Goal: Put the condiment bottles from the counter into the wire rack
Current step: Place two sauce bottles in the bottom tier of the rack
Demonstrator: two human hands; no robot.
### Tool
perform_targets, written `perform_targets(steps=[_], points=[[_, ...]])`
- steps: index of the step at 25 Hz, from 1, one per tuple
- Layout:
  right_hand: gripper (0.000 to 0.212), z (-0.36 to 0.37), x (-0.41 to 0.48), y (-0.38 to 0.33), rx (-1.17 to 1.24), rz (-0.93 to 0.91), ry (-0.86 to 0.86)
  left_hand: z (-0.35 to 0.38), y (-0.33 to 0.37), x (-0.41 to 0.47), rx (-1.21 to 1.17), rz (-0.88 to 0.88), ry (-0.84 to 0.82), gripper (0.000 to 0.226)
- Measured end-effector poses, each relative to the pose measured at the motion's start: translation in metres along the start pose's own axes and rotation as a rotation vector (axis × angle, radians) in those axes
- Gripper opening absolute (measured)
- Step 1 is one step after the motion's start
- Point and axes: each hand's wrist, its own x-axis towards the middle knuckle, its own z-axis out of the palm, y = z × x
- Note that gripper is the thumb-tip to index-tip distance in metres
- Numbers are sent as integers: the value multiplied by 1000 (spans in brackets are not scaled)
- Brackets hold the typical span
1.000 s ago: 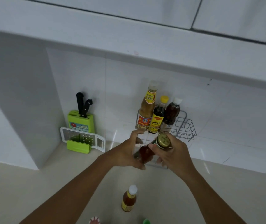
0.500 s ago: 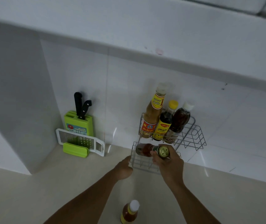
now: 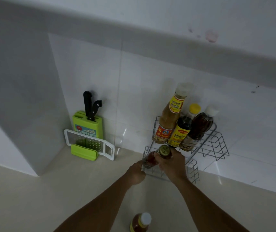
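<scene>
a: right hand (image 3: 173, 162), fingers wrapped round the neck of a red-sauce bottle (image 3: 152, 159) just under its gold cap (image 3: 164, 150). where is the bottle?

b: tilted, its base down inside the lower tier of the wire rack (image 3: 217, 143), at the left front corner, cap toward the camera. whether the base rests on the wires cannot be told.

a: left hand (image 3: 136, 171)?

b: fingers curled at the rack's left front edge, just left of the right-hand fingers; knuckles hide the tips, so whether they grip wire or bottle cannot be told.

a: beyond the fingers?

b: upper tier, three upright bottles touching in a row: tall tan bottle (image 3: 170, 119), dark yellow-capped bottle (image 3: 184, 127), dark white-capped bottle (image 3: 199, 127).

a: nearer than the fingers?

b: one white-capped orange bottle (image 3: 140, 222) upright on the counter (image 3: 33, 198), between the forearms.

a: far left of the fingers?

b: green knife block (image 3: 87, 124) with two black-handled knives (image 3: 91, 105), white grater (image 3: 88, 144) leaning in front.
</scene>
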Motion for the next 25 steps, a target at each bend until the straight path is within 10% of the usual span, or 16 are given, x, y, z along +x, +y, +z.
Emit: perform_targets(steps=[19, 25], points=[[15, 13, 35, 0, -117, -114, -292, -6, 4, -14, -39, 25, -29, 82], [65, 5, 24, 4, -280, 70, -456, -17, -3, -31, 60, 45, -50, 73]])
